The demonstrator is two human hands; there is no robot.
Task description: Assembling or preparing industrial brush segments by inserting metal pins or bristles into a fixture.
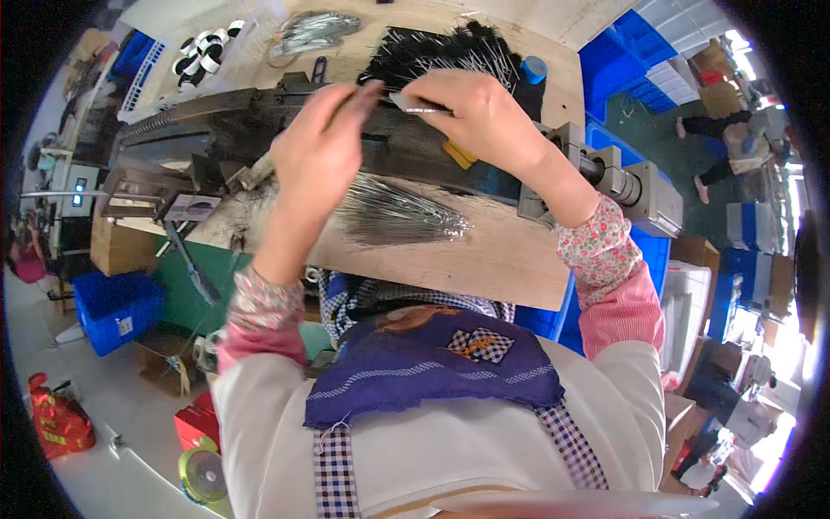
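Observation:
Both hands are raised over a long dark metal machine (251,121) on a wooden bench. My left hand (322,143) is smeared by motion, its fingers bent toward the right hand; whether it holds anything is unclear. My right hand (475,112) is closed, with a small pale flat piece at its fingertips that I cannot make out. The fingertips of the two hands are close but apart. Below them lies a fanned bundle of thin metal wires (402,216). Beyond them is a pile of black-bristled brushes (467,56) with thin wire stems.
A white basket (143,82) with black-and-white rolls (207,54) stands at the far left. Bagged wires (316,33) lie behind the machine. A small blue cup (533,69) sits beside the brushes. A yellow block (458,154) lies near my right wrist. A cylindrical machine end (635,186) juts out rightward.

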